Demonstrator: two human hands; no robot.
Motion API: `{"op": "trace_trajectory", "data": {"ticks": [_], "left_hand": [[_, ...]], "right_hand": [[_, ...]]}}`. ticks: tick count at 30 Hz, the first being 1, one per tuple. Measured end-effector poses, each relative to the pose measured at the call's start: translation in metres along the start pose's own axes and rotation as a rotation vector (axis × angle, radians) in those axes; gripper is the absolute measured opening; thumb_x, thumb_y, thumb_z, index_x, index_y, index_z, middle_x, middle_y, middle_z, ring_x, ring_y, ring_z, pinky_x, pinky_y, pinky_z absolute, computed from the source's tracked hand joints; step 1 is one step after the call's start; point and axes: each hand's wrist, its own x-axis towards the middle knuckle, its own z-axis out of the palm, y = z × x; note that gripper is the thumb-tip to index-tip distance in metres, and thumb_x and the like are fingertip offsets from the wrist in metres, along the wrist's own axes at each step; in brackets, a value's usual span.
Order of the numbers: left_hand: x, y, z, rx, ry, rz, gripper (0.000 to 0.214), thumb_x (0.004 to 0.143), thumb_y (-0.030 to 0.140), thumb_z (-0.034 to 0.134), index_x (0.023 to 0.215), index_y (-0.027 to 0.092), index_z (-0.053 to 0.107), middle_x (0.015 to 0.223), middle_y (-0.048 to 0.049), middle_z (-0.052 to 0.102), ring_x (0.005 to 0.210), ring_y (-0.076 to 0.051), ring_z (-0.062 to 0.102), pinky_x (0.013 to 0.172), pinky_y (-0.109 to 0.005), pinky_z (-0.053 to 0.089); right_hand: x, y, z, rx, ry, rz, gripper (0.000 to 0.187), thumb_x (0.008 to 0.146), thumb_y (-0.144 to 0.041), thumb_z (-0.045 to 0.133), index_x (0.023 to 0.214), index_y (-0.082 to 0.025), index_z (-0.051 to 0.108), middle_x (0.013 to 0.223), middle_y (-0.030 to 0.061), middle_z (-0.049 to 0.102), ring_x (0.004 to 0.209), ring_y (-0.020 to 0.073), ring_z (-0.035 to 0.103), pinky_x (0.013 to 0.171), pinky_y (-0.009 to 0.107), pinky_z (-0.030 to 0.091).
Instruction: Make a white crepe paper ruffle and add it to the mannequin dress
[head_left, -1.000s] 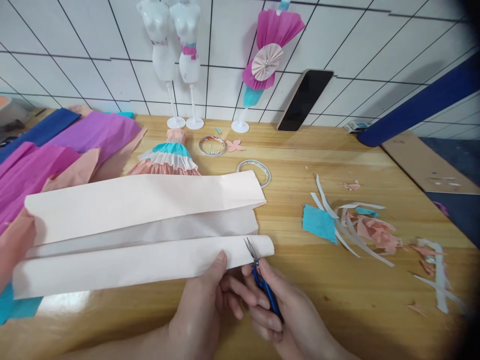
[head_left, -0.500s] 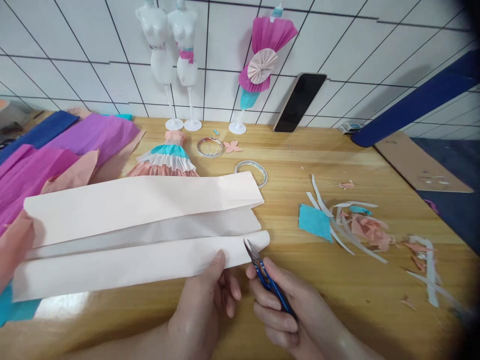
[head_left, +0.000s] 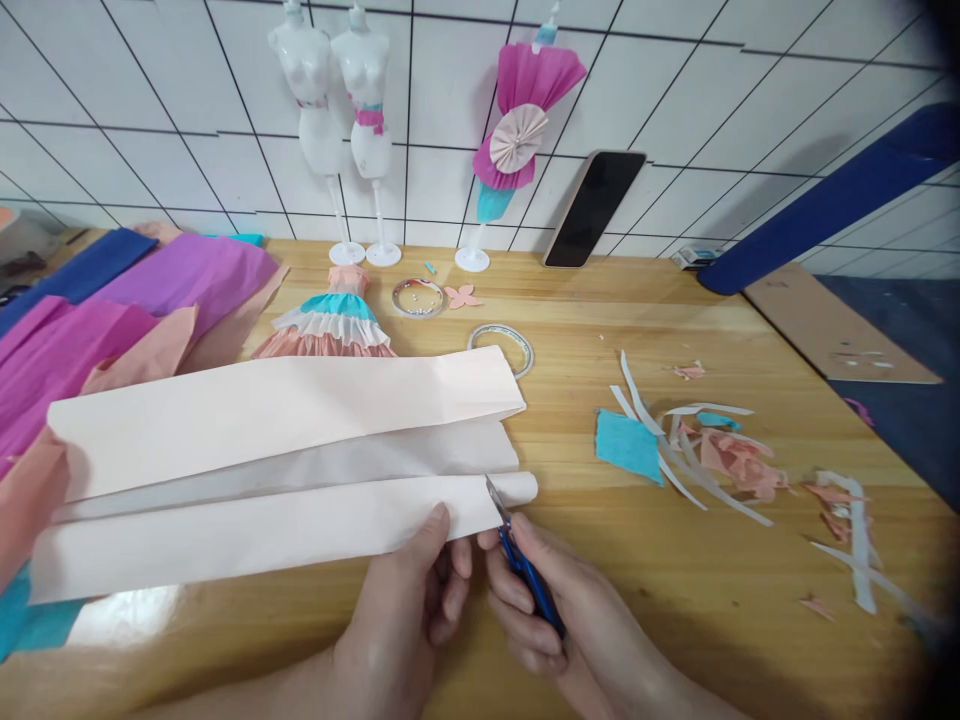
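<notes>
A long pale pinkish-white sheet of crepe paper (head_left: 247, 525) lies folded across the table, its near layer gripped at the lower edge by my left hand (head_left: 416, 580). The left thumb presses on top and the fingers curl beneath. In my right hand (head_left: 551, 600) are blue-handled thread snips (head_left: 529, 575). Their tips reach over the near layer close to its right end, one blade on top and the other apparently hidden under the paper. Behind the paper a small tiered doll dress (head_left: 334, 315) in peach, turquoise and white is partly covered.
Paper scraps (head_left: 739, 460) and a turquoise piece (head_left: 630, 445) lie to the right. Tape rings (head_left: 529, 350) sit behind the sheet. Two white mannequins (head_left: 371, 140), a dressed mannequin (head_left: 514, 140) and a phone (head_left: 596, 210) stand by the wall. Coloured crepe paper (head_left: 82, 350) is piled left.
My right hand has moved slightly left with the thread snips, and their blades have gone from above the paper's edge to around it. The left hand keeps its hold.
</notes>
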Motion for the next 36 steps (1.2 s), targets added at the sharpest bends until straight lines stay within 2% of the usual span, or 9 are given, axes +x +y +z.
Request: {"op": "trace_trajectory", "data": {"ticks": [4, 9, 16, 20, 25, 28, 36], "left_hand": [[0.001, 0.001, 0.001, -0.002, -0.005, -0.003, 0.042, 0.071, 0.055, 0.057, 0.062, 0.015, 0.049, 0.05, 0.0053, 0.036, 0.04, -0.005, 0.021, 0.04, -0.022, 0.01], [0.002, 0.0, 0.0, 0.049, -0.038, -0.04, 0.048, 0.071, 0.06, 0.052, 0.053, 0.017, 0.043, 0.039, 0.0062, 0.027, 0.037, -0.006, 0.016, 0.041, -0.024, 0.007], [0.004, 0.0, -0.003, 0.002, -0.079, -0.081, 0.046, 0.074, 0.057, 0.049, 0.052, 0.016, 0.044, 0.039, 0.0053, 0.03, 0.036, -0.006, 0.017, 0.042, -0.024, 0.007], [0.006, 0.0, -0.003, -0.039, -0.117, -0.067, 0.045, 0.074, 0.056, 0.05, 0.053, 0.016, 0.047, 0.039, 0.0053, 0.033, 0.034, -0.005, 0.017, 0.042, -0.024, 0.009], [0.005, -0.003, -0.004, -0.052, -0.143, -0.03, 0.049, 0.075, 0.06, 0.051, 0.055, 0.016, 0.048, 0.043, 0.0034, 0.041, 0.036, -0.005, 0.022, 0.042, -0.022, 0.018], [0.004, -0.005, -0.004, -0.056, -0.144, -0.015, 0.051, 0.076, 0.063, 0.05, 0.056, 0.016, 0.047, 0.041, 0.003, 0.042, 0.037, -0.007, 0.024, 0.043, -0.022, 0.023], [0.004, -0.005, -0.002, -0.065, -0.13, -0.026, 0.05, 0.075, 0.062, 0.053, 0.055, 0.017, 0.047, 0.04, 0.002, 0.044, 0.038, -0.007, 0.026, 0.044, -0.022, 0.025]], "right_hand": [[0.004, -0.001, 0.002, 0.025, -0.017, -0.019, 0.046, 0.062, -0.058, 0.072, 0.072, -0.019, 0.051, 0.044, -0.0108, 0.042, 0.032, 0.0006, 0.019, 0.035, 0.017, 0.012], [0.01, 0.002, 0.002, 0.006, -0.084, -0.025, 0.052, 0.067, -0.063, 0.066, 0.056, -0.017, 0.044, 0.038, -0.0099, 0.034, 0.034, 0.0011, 0.018, 0.037, 0.018, 0.013], [0.013, 0.01, 0.002, 0.127, -0.135, -0.043, 0.05, 0.068, -0.06, 0.067, 0.056, -0.017, 0.044, 0.041, -0.0098, 0.035, 0.034, 0.0008, 0.018, 0.037, 0.018, 0.013], [0.014, 0.011, 0.001, 0.196, -0.111, -0.048, 0.046, 0.066, -0.056, 0.072, 0.062, -0.017, 0.048, 0.047, -0.0093, 0.042, 0.034, 0.0003, 0.019, 0.036, 0.017, 0.013], [0.012, 0.011, 0.004, 0.129, -0.091, -0.071, 0.051, 0.068, -0.06, 0.068, 0.055, -0.016, 0.045, 0.042, -0.0095, 0.036, 0.035, 0.0008, 0.02, 0.037, 0.017, 0.016], [0.011, 0.009, 0.008, 0.121, -0.04, -0.093, 0.051, 0.064, -0.06, 0.07, 0.057, -0.016, 0.045, 0.045, -0.0092, 0.039, 0.036, 0.0009, 0.023, 0.037, 0.017, 0.017], [0.01, 0.005, 0.008, 0.113, -0.038, -0.035, 0.053, 0.061, -0.061, 0.071, 0.054, -0.016, 0.044, 0.043, -0.0088, 0.038, 0.035, 0.0008, 0.022, 0.037, 0.017, 0.016]]}}
